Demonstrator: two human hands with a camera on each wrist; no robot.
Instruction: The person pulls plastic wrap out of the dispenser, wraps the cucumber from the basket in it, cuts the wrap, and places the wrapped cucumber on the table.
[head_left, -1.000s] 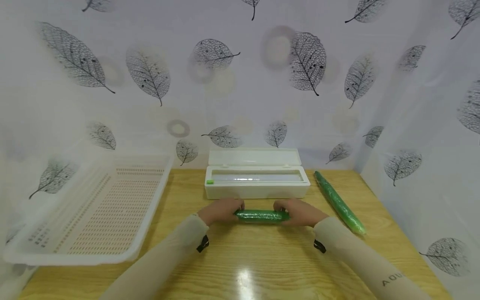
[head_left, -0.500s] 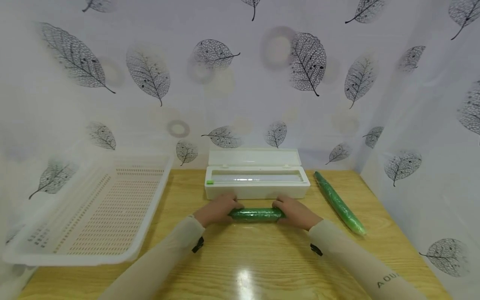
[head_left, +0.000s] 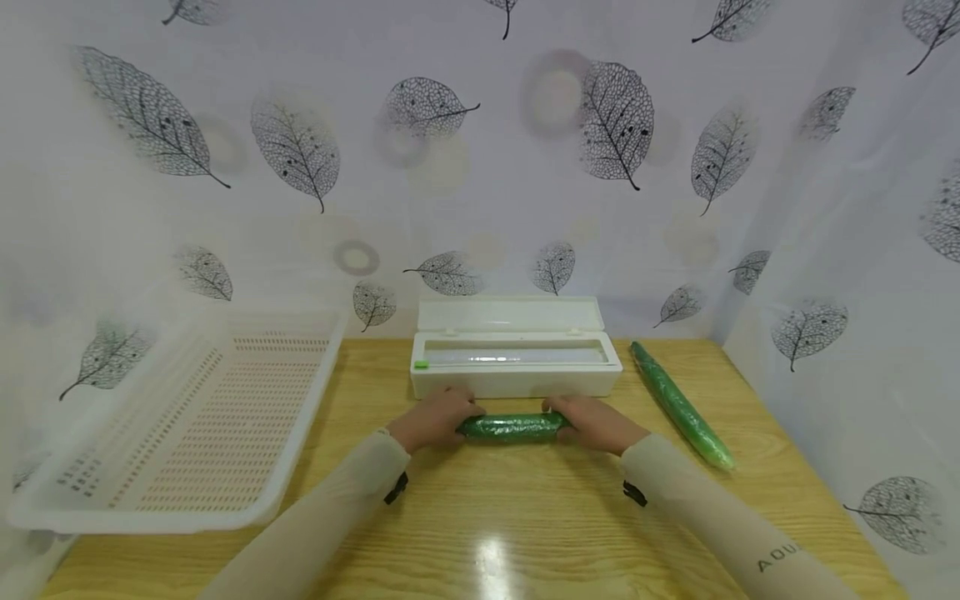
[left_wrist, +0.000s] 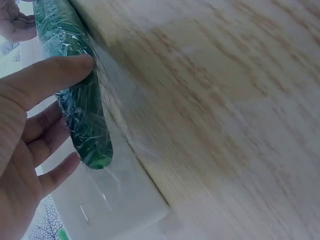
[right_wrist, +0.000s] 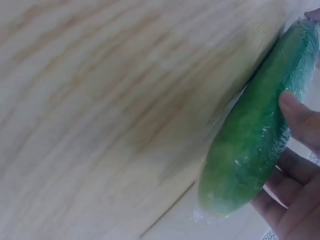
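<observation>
A green cucumber [head_left: 513,427] in clear cling film lies crosswise between both hands, just in front of a white cling film dispenser [head_left: 517,383]. My left hand [head_left: 437,418] grips its left end; in the left wrist view the thumb [left_wrist: 75,69] presses on top while the other fingers curl beneath. At the opposite end, my right hand [head_left: 595,423] holds the cucumber the same way. The right wrist view shows its paler, rounded tip [right_wrist: 220,192] sticking out past the fingers, with film bunched around it. Loose film trails from the tip in the left wrist view.
The dispenser's lid [head_left: 510,315] stands raised at the back, with a film roll inside and a green slider at its left. A second wrapped cucumber [head_left: 681,407] lies slanted on the wooden table [head_left: 480,517] at right. To the left is a white perforated basket [head_left: 296,442].
Both hands and the cucumber have shifted slightly left and a little farther from me over the last second. During the latest half second they have barely moved.
</observation>
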